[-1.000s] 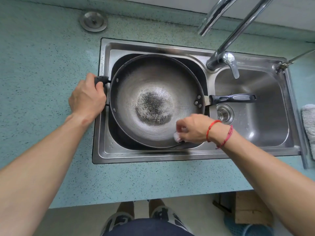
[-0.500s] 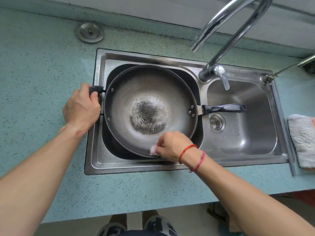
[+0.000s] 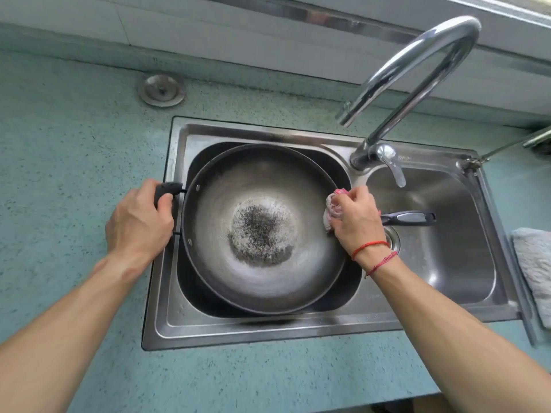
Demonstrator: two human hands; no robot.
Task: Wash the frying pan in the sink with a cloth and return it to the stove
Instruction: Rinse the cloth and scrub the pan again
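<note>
The left hand (image 3: pixel 140 222), at centre left of the frame, is clamped on the small black side handle (image 3: pixel 167 187) of the frying pan (image 3: pixel 262 180), with the fingers curled round it and the thumb lying across its top. The right hand (image 3: pixel 356 217), at centre right, is closed round a bunched pink and white cloth (image 3: pixel 334 208). It presses the cloth against the pan's inner wall at the right rim. Two red strings (image 3: pixel 371 245) circle that wrist.

The two hands are well apart, and the pan lies between them, touched by both. The pan sits in the left basin of the steel double sink (image 3: pixel 298 326) and fills most of that basin. A dark, speckled burnt patch (image 3: pixel 259 231) covers the middle of its floor, and the walls around it are dull grey. The pan's long black handle (image 3: pixel 408 219) sticks out from behind the right hand toward the right of the frame, over the right basin and just above the drain strainer (image 3: pixel 392 238).

The curved chrome tap (image 3: pixel 417 70) rises from the sink's back edge at upper right, its spout hanging above the divider between the basins. No water shows at the spout. On the blue-green speckled worktop (image 3: pixel 74 144), a round metal sink plug (image 3: pixel 161 89) lies at upper left, well apart from the sink. A grey towel (image 3: pixel 533 269) lies at the right edge of the frame.
</note>
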